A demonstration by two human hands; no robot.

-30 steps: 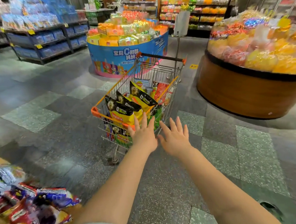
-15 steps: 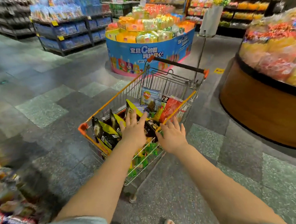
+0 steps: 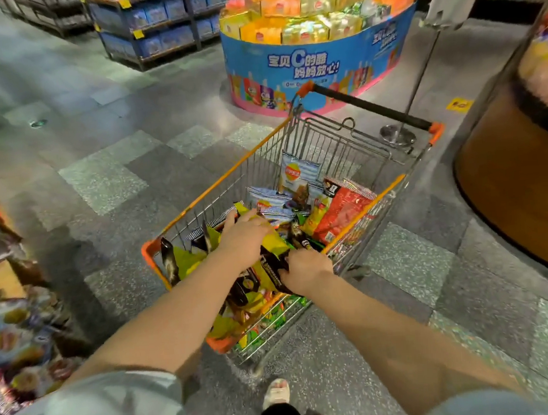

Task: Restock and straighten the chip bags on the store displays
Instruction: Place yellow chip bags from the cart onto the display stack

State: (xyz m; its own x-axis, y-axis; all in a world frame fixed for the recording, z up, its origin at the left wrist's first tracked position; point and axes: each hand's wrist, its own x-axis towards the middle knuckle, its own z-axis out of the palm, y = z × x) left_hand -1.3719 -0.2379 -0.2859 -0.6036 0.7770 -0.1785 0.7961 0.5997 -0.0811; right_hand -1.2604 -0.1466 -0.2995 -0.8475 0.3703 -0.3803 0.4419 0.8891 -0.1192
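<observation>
Both hands reach into a wire shopping cart (image 3: 336,145) that stands on the grey tiled floor (image 3: 104,185), with its orange rim toward the person and its black push handle (image 3: 369,107) on the far side. The left hand (image 3: 247,237) lies on top of the yellow and black chip bags (image 3: 271,262) at the near end of the cart; its fingers are fairly straight and point to the far side, and I cannot tell if they curl round a bag. The right hand (image 3: 305,269) is just to the right of it, near the cart's right rim, and its fingers are curled on the edge of a yellow and black bag. More bags fill the cart: a red bag (image 3: 343,212) on the right side and a pale blue striped bag (image 3: 298,173) standing upright at the far end. Beyond the cart, a round blue display (image 3: 315,63) carries orange and yellow packs. A brown round display (image 3: 514,173) is at the right edge. At the near left, blurred packets (image 3: 14,335) lie in a heap.
</observation>
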